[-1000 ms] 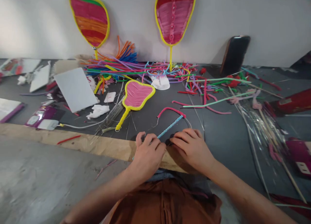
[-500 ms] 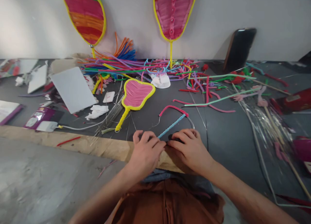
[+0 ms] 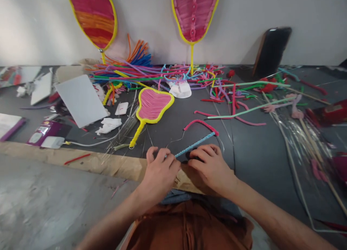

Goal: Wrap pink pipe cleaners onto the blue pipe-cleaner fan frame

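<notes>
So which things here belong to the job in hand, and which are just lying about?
Seemingly in use:
light-blue fuzzy strip, running to the left fingers
curved wire wrapped in pink fuzz, meeting that strip

Apparently just lying about:
black rectangular phone, propped up
white rectangular card
crumpled white scrap

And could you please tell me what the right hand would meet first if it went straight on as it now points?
Probably the light-blue wrapped stem, just ahead of the right hand, with the left hand close beyond; exact depth is hard to judge.
</notes>
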Tool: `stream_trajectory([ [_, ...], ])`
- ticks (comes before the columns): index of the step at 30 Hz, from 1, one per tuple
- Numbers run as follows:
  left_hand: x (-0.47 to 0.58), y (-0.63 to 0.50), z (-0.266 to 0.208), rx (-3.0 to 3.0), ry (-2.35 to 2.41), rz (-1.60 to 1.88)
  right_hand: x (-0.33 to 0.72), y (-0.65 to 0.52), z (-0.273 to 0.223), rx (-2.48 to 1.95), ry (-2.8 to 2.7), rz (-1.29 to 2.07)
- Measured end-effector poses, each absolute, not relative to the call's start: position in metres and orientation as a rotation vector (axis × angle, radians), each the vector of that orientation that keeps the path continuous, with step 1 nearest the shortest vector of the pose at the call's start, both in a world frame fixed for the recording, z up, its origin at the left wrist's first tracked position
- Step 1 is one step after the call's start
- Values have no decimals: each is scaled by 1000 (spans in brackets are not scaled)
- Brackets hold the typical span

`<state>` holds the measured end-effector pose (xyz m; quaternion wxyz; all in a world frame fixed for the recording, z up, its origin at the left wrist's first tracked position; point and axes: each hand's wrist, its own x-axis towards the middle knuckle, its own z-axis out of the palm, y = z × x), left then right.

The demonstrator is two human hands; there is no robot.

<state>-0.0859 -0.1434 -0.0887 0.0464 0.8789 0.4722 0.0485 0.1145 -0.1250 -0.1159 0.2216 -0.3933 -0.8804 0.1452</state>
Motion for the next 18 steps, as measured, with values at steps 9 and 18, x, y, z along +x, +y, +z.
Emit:
stream_trajectory([
  [9, -84, -147, -94, 2747, 1508, 198, 107, -126, -117, -1036, -2517, 302],
  [18, -80, -150, -94, 2701, 1549, 220, 101, -133, -119, -1101, -2546, 137],
])
